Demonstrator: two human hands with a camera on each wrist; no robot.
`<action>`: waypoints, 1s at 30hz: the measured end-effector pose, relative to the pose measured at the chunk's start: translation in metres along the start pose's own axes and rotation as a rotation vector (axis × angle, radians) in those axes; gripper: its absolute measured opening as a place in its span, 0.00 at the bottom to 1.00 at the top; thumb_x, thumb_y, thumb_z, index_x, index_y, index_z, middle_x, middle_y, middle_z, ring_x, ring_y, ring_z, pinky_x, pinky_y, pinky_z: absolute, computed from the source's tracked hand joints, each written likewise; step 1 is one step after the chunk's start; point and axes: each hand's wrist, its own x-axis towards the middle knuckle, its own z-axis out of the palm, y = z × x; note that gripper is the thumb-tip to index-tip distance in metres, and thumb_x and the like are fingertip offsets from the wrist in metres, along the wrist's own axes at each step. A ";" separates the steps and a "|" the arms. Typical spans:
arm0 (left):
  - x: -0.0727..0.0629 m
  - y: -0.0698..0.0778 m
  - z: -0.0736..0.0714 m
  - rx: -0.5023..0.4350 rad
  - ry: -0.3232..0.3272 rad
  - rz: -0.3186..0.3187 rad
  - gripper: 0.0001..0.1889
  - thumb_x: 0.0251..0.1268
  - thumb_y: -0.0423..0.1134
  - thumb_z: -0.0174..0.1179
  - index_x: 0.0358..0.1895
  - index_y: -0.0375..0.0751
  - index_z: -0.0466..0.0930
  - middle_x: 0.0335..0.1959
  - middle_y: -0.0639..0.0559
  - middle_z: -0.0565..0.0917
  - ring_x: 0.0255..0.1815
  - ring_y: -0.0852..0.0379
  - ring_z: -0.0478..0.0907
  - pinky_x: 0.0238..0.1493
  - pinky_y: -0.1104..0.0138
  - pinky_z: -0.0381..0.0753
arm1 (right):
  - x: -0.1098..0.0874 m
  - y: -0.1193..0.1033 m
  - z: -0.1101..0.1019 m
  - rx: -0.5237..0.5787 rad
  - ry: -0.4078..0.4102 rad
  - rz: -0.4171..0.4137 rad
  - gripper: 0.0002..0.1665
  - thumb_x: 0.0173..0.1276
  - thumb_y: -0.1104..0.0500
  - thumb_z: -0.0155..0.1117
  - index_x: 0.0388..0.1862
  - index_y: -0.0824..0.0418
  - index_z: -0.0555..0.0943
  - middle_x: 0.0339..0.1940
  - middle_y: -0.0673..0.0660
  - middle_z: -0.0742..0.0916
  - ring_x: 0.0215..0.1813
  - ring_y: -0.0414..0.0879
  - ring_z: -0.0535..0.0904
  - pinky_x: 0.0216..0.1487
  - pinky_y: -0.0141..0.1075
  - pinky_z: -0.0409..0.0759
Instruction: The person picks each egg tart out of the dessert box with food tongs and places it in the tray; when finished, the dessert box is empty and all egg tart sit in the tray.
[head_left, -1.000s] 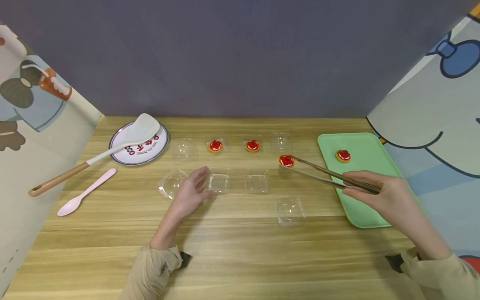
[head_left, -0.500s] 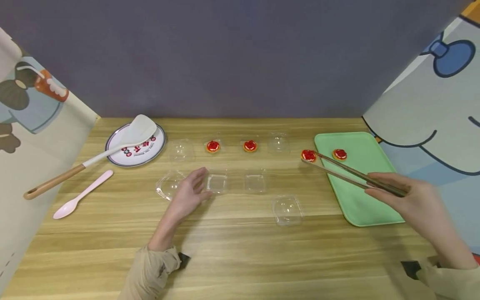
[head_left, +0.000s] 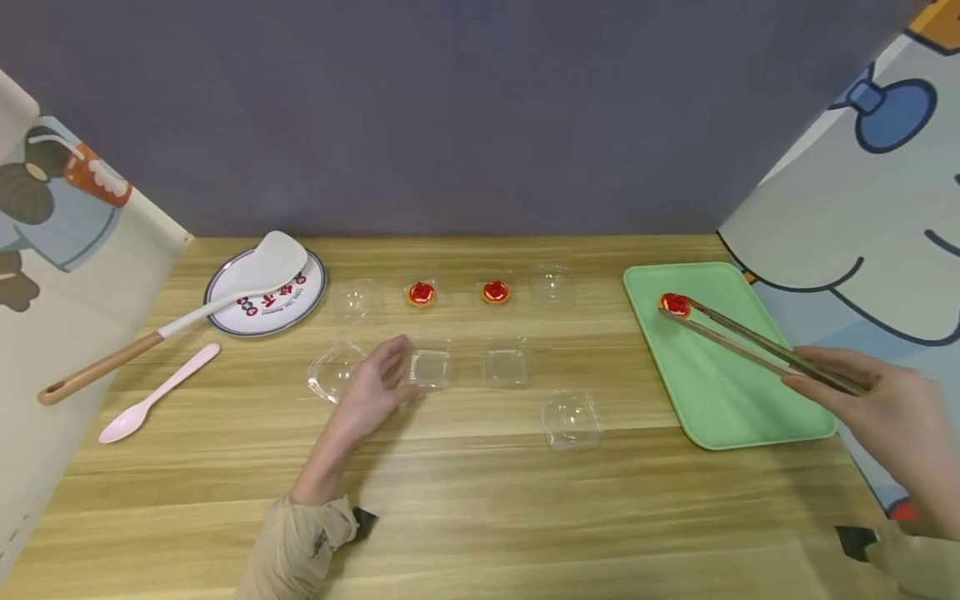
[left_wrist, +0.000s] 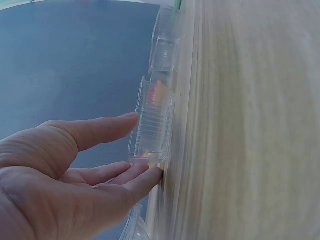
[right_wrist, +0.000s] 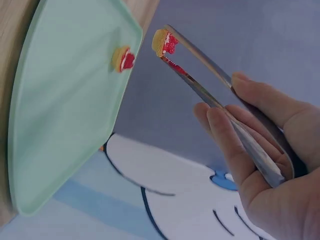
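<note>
My right hand (head_left: 892,404) grips metal tongs (right_wrist: 200,91), their tips pinching a small tart (right_wrist: 159,42) with red topping. The tart hangs over the green tray (head_left: 720,392), apart from a second tart (right_wrist: 122,59) lying on the tray, which it covers in the head view. My left hand (head_left: 371,392) has its fingers relaxed beside a clear plastic box (head_left: 430,367); in the left wrist view the thumb and fingertips are right at the box's near end. Two more tarts sit in clear boxes at the back, one left (head_left: 422,293) and one right (head_left: 495,292).
Several clear plastic boxes and lids stand around, among them a box (head_left: 506,367) in the middle and a lid (head_left: 572,419) toward the front. At left are a plate (head_left: 225,317), a white turner (head_left: 273,260) lying across it, and a pink spoon (head_left: 161,392). Walls enclose the table.
My right hand has moved right with the tongs, carrying the tart from beside the back right box to over the green tray. My left hand has stayed in place.
</note>
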 end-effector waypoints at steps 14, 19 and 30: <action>0.000 -0.001 0.000 0.006 -0.011 0.009 0.43 0.67 0.19 0.65 0.82 0.22 0.52 0.83 0.26 0.57 0.82 0.30 0.57 0.80 0.50 0.65 | 0.008 0.036 -0.002 0.023 0.116 -0.030 0.28 0.75 0.62 0.73 0.63 0.81 0.78 0.58 0.85 0.81 0.43 0.19 0.76 0.36 0.09 0.61; 0.000 -0.001 0.000 0.006 -0.010 0.010 0.43 0.67 0.20 0.66 0.82 0.22 0.52 0.83 0.26 0.57 0.82 0.30 0.57 0.80 0.50 0.65 | 0.013 0.048 0.000 0.027 0.133 -0.045 0.27 0.72 0.63 0.75 0.61 0.82 0.79 0.56 0.83 0.82 0.40 0.08 0.59 0.34 0.09 0.59; 0.000 -0.002 0.001 0.002 -0.003 0.031 0.42 0.67 0.19 0.66 0.81 0.21 0.53 0.82 0.26 0.58 0.83 0.30 0.56 0.80 0.50 0.65 | 0.027 0.059 0.000 -0.108 0.062 -0.002 0.30 0.75 0.57 0.72 0.61 0.81 0.78 0.58 0.83 0.80 0.57 0.85 0.75 0.39 0.44 0.81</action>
